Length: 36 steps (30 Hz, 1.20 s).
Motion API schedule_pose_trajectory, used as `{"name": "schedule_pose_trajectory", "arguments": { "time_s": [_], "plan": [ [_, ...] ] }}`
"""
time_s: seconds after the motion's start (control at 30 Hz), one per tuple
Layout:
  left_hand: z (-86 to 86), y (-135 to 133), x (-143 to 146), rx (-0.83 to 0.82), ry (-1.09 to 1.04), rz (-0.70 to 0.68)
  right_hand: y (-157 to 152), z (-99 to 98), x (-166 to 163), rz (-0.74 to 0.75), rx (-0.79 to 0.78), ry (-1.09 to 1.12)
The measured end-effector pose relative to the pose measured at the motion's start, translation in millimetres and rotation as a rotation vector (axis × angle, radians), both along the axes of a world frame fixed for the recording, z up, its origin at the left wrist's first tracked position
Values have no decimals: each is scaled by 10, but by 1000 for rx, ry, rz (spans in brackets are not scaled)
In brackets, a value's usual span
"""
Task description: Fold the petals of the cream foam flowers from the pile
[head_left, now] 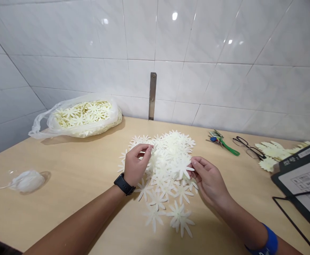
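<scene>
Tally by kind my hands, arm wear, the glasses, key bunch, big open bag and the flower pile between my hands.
Left hand and right hand: 2
Watch: 1
Wristband: 1
Glasses: 1
Key bunch: 1
Open bag: 1
Flower pile: 1
Total: 8

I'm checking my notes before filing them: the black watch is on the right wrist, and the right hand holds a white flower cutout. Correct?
Not quite: the head view shows the black watch on the left wrist. The right hand does hold a white flower cutout.
</scene>
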<state>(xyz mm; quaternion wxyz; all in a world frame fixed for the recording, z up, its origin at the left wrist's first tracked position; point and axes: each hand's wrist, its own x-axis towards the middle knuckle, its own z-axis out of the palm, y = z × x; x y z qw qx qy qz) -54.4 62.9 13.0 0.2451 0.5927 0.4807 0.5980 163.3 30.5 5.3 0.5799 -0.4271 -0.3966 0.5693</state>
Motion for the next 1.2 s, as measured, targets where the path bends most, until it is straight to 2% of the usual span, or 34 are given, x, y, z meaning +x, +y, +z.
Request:
{"name": "schedule_pose_trajectory", "arguments": {
  "time_s": [0.1, 0.23, 0.37, 0.5, 0.7, 0.87, 0.97, 1.03, 1.13, 1.2],
  "plan": [
    [32, -33, 15, -42, 19, -33, -34, 16, -10, 35, 0, -8],
    [94, -116, 72, -91, 50, -174, -69, 54, -31, 33, 73, -122],
    [123, -163, 146, -241, -138, -309, -83, 94, -46, 83, 112, -130],
    [103, -140, 170, -359, -296, -444, -101, 105, -64, 132, 69, -87],
    [163, -205, 171, -437, -144, -450, -121, 117, -84, 124, 59, -68],
    [258, -339, 255, -437, 19, -633, -123, 123, -111, 140, 103, -125],
    [228, -361, 281, -454, 39, -558, -133, 132, -138, 139, 89, -204],
    [200, -360, 275, -422, 76, -527, -144, 141, -160, 209, 58, -230],
    [177, -368, 256, -373, 135, -563, -161, 148, -197, 367, 46, -209],
    [169, -384, 253, -363, 167, -578, -171, 146, -213, 386, 51, -224]
  ]
}}
